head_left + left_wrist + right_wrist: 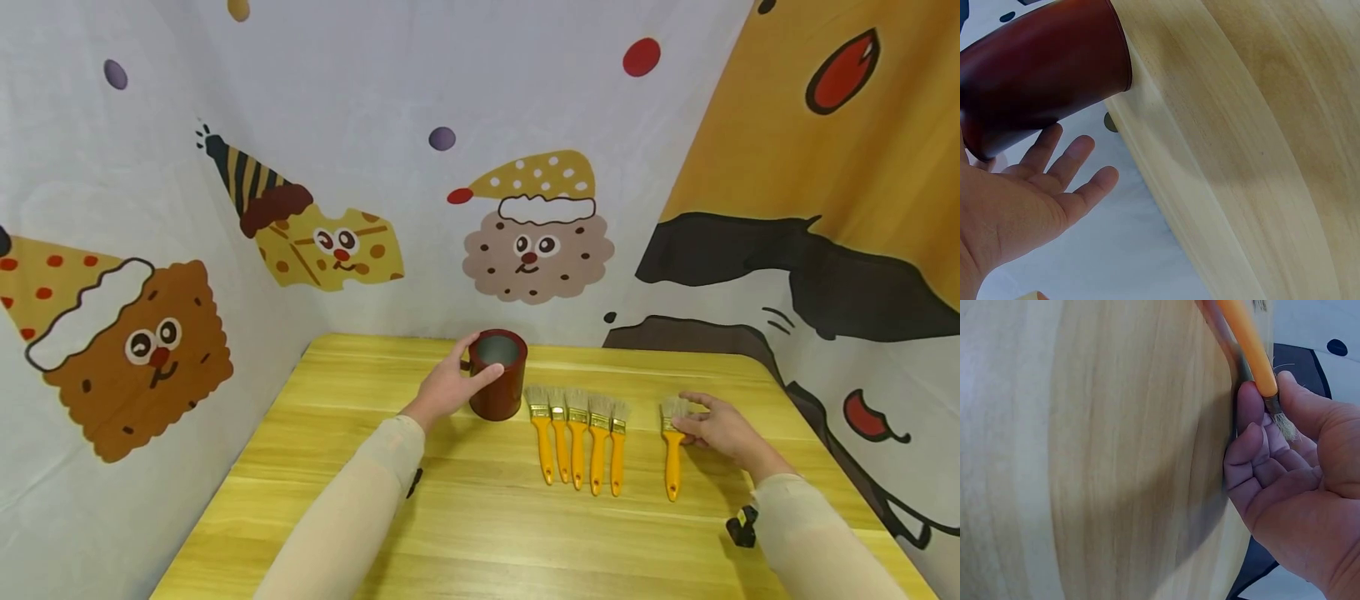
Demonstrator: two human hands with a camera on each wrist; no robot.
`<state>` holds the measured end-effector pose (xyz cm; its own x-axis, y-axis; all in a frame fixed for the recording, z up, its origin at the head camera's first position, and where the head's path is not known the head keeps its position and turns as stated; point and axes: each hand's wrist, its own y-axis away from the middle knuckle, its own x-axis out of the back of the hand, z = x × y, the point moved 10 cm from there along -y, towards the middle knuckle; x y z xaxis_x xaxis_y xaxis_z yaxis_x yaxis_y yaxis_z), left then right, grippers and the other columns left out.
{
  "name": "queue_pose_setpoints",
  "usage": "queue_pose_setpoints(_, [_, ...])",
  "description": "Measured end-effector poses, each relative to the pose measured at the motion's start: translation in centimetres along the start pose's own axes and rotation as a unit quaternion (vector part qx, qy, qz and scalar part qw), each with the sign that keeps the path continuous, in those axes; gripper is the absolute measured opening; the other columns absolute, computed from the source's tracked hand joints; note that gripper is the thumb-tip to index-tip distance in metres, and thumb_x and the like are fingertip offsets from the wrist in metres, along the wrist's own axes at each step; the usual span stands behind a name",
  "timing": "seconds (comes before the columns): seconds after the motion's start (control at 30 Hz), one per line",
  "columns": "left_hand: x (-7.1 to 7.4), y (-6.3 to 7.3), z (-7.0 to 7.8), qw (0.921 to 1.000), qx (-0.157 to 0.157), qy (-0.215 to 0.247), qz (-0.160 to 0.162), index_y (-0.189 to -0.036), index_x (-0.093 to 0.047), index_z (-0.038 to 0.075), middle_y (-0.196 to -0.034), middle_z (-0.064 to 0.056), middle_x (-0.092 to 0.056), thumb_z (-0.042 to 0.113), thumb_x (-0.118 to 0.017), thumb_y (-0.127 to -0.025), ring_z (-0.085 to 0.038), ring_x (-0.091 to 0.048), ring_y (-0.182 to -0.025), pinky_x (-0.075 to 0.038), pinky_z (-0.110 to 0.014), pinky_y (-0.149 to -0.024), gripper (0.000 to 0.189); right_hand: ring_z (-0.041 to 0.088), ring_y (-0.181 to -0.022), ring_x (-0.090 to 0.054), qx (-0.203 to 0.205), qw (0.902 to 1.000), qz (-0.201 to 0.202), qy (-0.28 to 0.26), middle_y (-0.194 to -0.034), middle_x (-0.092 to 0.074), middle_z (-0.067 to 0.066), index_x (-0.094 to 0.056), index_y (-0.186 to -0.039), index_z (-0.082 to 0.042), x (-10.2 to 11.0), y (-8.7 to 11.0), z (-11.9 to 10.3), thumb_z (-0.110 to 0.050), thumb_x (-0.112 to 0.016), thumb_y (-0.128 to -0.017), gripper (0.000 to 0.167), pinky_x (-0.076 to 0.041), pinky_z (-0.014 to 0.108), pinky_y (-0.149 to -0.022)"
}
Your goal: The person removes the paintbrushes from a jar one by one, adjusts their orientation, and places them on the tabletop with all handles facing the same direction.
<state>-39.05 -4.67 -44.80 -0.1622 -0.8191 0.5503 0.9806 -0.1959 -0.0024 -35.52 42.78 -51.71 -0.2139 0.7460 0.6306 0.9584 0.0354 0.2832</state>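
Observation:
A dark red mug (497,402) stands upright near the back of the wooden table. My left hand (447,390) holds it from the left, its thumb across the front near the rim. In the left wrist view, the other fingers of that hand (1016,212) spread loosely below the mug (1041,69). To the right, a paintbrush (672,468) with an orange handle points its pale bristles toward the back. My right hand (720,429) pinches it; the right wrist view has thumb and forefinger at the metal band. Between the hands lie several similar paintbrushes (577,446) in a row.
The wooden table (480,542) meets a white cloth backdrop (360,100) printed with cartoon figures at the back and sides. A small black device (742,527) shows beside the right sleeve. Another dark piece (415,483) sticks out by the left sleeve.

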Motion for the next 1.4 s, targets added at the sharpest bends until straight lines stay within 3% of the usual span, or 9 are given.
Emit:
queue_pose_setpoints(0.43, [-0.11,-0.15,-0.3,1.0,0.004,-0.002,-0.001,-0.167,-0.025,0.049,-0.164,-0.007,-0.051,0.083,-0.064,-0.089,-0.032,-0.057,-0.143,-0.051,-0.06,-0.112,0.094,0.017,-0.095,-0.074,-0.014,0.9998,0.001,0.013,-0.141,-0.062,0.034,-0.023,-0.167,0.003,-0.38,-0.51,0.03,-0.04,-0.067,-0.107,0.086,-0.061,0.033,-0.083])
queue_pose_setpoints(1.4, [-0.12,-0.06,-0.27,1.0,0.007,0.004,-0.006,-0.167,-0.025,0.049,-0.163,-0.009,-0.051,0.082,-0.064,-0.09,-0.037,-0.055,-0.146,-0.049,-0.061,-0.113,0.092,0.017,-0.095,-0.074,-0.014,0.9999,-0.001,0.007,-0.137,-0.065,0.03,-0.024,-0.168,0.002,-0.76,-0.77,-0.54,-0.036,-0.067,-0.108,0.083,-0.06,0.032,-0.082])
